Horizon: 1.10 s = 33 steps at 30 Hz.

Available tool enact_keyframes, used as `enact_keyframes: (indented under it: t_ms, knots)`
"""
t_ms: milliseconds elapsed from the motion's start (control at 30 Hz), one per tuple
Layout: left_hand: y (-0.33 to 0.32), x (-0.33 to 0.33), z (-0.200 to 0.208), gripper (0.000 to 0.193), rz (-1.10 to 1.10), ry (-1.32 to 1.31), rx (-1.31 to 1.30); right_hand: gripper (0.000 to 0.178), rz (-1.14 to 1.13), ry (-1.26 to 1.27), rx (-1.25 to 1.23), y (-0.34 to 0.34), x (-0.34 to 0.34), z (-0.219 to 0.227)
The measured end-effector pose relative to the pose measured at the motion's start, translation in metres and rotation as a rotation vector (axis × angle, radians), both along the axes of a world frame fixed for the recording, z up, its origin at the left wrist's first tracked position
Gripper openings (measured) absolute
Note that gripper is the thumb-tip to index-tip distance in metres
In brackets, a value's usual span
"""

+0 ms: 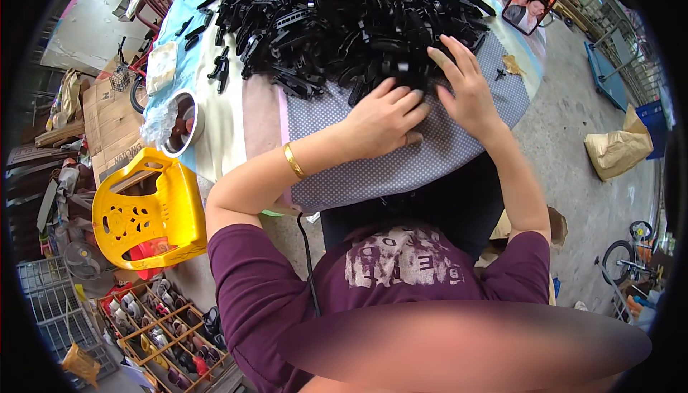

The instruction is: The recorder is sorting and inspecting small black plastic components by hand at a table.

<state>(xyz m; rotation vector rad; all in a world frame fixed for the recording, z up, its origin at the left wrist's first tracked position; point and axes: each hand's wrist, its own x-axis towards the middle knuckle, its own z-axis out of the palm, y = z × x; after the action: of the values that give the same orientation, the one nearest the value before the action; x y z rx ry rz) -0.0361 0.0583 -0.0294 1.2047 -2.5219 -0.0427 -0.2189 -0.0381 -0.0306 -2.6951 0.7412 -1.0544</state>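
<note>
Many angular, black, plastic-looking parts (294, 20), smooth dotted cloth (351, 181), curled left hand (387, 118), right hand (469, 95), each grip unclear

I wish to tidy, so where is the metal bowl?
In the head view, the metal bowl is at the left edge of the table, beside a plastic bag, near the yellow chair, left of the black parts.

Gloss and Matt Stood Together

The black pieces (344, 16) looked like hard plastic, partly glossy. The dotted cloth (351, 174) was matt and smooth. The yellow chair (185, 210) was shiny plastic; the bowl (200, 122) and gold bracelet (291, 161) gleamed like metal. The cardboard (111, 117) looked dull, the brown sack (618, 148) crinkled, the floor (562, 156) matt concrete.
</note>
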Motion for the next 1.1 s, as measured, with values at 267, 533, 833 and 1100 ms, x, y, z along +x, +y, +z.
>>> enact_keyframes:
  t_ms: [267,533,833,1100]
  knots:
    - [0.006,0.025,0.028,0.018,0.219,0.096,-0.015,0.035,-0.050,-0.043,0.038,0.036,-0.003,0.004]
    - [-0.030,0.000,0.029,0.019,0.209,0.205,-0.266,0.027,-0.197,-0.057,0.153,0.044,0.012,-0.007]
    - [-0.093,-0.041,0.022,0.023,0.069,-0.252,-0.256,0.021,-0.316,-0.179,0.335,0.071,-0.027,-0.010]
    - [-0.079,-0.031,0.034,0.018,0.058,0.487,-0.401,0.031,-0.010,-0.763,0.931,0.060,-0.049,-0.022]
